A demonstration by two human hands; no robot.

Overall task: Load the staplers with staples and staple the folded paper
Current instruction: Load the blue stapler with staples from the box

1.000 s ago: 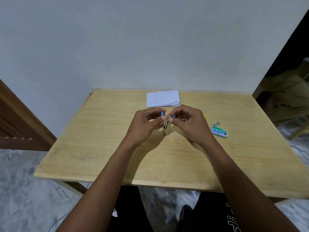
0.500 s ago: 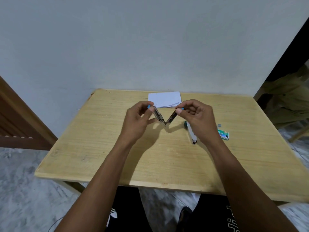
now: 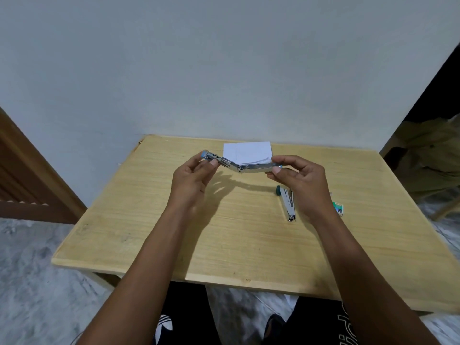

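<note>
A small metal stapler with blue ends [image 3: 242, 166] is swung almost flat open, held above the wooden table [image 3: 149, 232]. My left hand [image 3: 193, 180] pinches its left arm near the blue tip. My right hand [image 3: 298, 180] pinches the end of its right arm. Behind the stapler, a folded white paper [image 3: 246, 150] lies near the table's far edge. A second stapler with a green end [image 3: 287, 202] lies on the table just left of my right wrist. A green staple box [image 3: 339, 208] shows partly behind that wrist.
The table stands against a pale wall. A wooden door frame [image 3: 29, 183] is at the left. A chair with olive cloth [image 3: 428, 155] stands at the right. My legs in dark trousers show below the table's near edge.
The stapler has been spread from shut, through a V shape, to almost flat. Both hands moved apart and a little up. The second stapler on the table is now uncovered.
</note>
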